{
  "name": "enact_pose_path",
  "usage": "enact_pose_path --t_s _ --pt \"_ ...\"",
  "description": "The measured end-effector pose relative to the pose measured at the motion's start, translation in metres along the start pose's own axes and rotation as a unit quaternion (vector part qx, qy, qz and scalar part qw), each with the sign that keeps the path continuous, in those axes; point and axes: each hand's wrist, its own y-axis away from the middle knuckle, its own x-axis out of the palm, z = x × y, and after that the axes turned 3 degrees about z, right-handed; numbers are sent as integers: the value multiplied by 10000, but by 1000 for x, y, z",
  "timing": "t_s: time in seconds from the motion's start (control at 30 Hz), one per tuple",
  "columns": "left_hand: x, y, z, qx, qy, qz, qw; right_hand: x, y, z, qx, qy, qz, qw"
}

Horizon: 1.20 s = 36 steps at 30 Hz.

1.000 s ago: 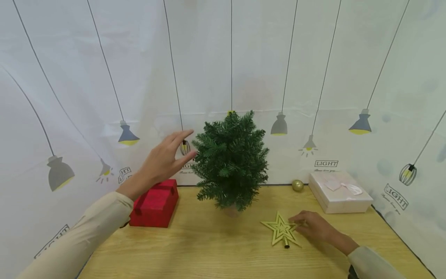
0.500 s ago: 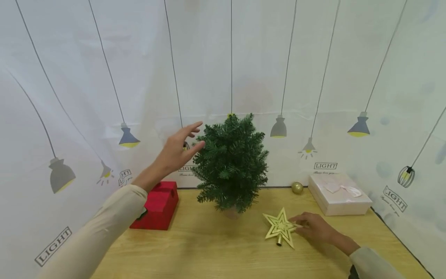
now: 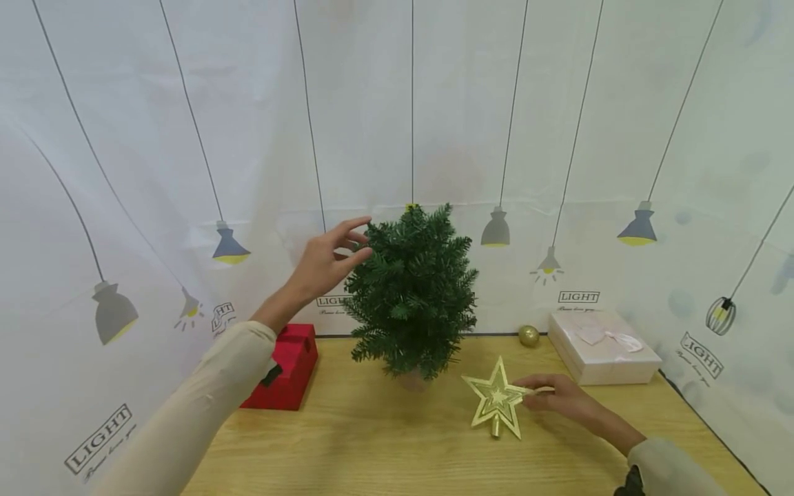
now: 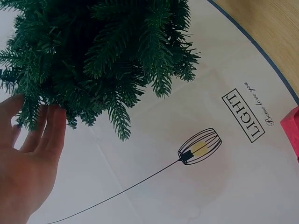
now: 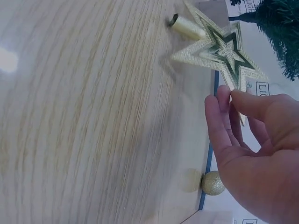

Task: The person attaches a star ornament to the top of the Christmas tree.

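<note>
A small green artificial Christmas tree (image 3: 412, 296) stands upright mid-table, a yellow bit at its tip. My left hand (image 3: 322, 262) is at the tree's upper left side, thumb and fingers apart. In the left wrist view the fingertips of that hand (image 4: 30, 163) reach in among the branches (image 4: 112, 51), which partly hide them; a firm hold is not visible. On the right, my right hand (image 3: 561, 399) pinches one point of a gold star tree topper (image 3: 497, 397) between thumb and fingers. The star is tilted up off the wood, its hollow socket (image 5: 187, 26) pointing down towards me.
A red gift box (image 3: 291, 365) sits at the left, partly behind my left sleeve. At the back right are a gold ball ornament (image 3: 529, 335) and a pale pink box (image 3: 604, 348) with a bow. A white backdrop printed with lamps (image 3: 496, 226) rises behind the table (image 3: 347, 441).
My left hand has moved right and slightly up, its fingers coming to the branches. The star, held by my right hand, has tilted upright and lifted a little.
</note>
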Motion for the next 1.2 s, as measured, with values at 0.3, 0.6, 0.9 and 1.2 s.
enact_pose_path --t_s 0.3,0.6,0.9,1.2 --pt "4 -2 1 -46 73 -128 9999 4 2 12 -92 -483 -59 9988" --pt "3 -2 2 -168 184 -184 9995 -3 8 26 73 -636 -413 9971" --pt "3 -1 4 -220 308 -305 9988 -18 17 41 52 -550 -694 9961" --pt "6 -2 6 -160 413 -390 9983 -39 26 68 190 -422 -842 9954"
